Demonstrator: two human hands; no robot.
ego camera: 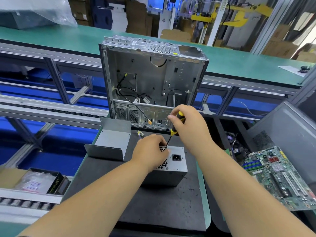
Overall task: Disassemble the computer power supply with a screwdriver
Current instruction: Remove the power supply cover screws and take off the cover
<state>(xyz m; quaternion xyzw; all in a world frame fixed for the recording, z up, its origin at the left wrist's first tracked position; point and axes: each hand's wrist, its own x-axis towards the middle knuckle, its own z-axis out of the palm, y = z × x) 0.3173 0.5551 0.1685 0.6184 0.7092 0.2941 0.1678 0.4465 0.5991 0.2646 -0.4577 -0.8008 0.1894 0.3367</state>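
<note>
Screw removal at the power supply's upper face.

The power supply [168, 168] stands on the dark surface [162, 202], socket face up. The left hand [150, 151] grips its far left corner. The right hand [186, 127] grasps the screwdriver [175, 127], whose long axis slants down-left, tip at the grille directly below and nearest the left hand's fingers.

Yellow/blk screwdriver [176, 124], grey PSU [172, 165]
</note>
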